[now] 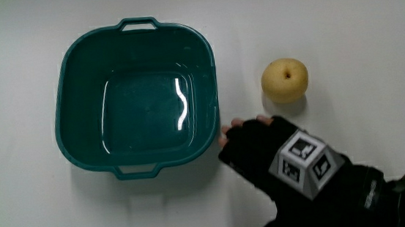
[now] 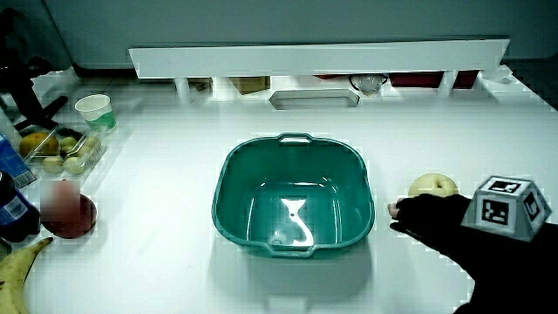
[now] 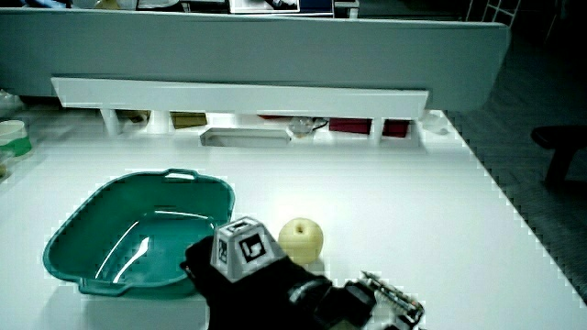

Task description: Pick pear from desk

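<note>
A yellow pear (image 1: 285,79) stands on the white desk beside a teal plastic basin (image 1: 63,74); both side views show the pear (image 2: 433,185) (image 3: 300,239) free of any grasp. The gloved hand (image 1: 261,149) lies low over the desk, a little nearer to the person than the pear, between the pear and the basin's corner. Its fingers reach forward, relaxed, and hold nothing. A short gap separates the fingertips from the pear. The patterned cube (image 2: 506,208) sits on the back of the hand (image 3: 238,275).
The basin (image 2: 225,174) (image 3: 64,243) holds nothing. In a side view a paper cup (image 2: 94,110), a clear box of fruit (image 2: 61,148), a dark red bowl (image 2: 65,214), a bottle (image 2: 13,209) and a banana (image 2: 22,262) stand along one table edge. A low white partition (image 2: 314,57) runs across.
</note>
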### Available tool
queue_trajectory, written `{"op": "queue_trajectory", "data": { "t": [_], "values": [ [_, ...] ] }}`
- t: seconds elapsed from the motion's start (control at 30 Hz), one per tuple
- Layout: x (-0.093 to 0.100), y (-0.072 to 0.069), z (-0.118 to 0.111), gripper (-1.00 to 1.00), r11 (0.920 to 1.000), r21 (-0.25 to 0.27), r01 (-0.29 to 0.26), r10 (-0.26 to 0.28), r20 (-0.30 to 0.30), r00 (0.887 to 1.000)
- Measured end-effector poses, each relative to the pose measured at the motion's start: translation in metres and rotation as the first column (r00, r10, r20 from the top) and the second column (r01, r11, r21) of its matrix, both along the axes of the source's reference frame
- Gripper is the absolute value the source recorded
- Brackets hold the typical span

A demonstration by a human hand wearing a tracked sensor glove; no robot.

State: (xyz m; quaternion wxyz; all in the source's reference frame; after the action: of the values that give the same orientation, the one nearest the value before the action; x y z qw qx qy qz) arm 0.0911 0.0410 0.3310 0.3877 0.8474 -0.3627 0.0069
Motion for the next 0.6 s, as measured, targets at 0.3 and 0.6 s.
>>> {"op": "queue_trajectory", "data": {
  "t": [0.3,0.6],
  "values": [
    [0.018,-0.052,0.003,0.0,0.9862,0.086,-0.142,0.144,-0.019,0.989],
    [0.034,-0.091,0.023,0.0,0.9669,0.023,-0.254,0.255,-0.065,0.965]
  ]
}}
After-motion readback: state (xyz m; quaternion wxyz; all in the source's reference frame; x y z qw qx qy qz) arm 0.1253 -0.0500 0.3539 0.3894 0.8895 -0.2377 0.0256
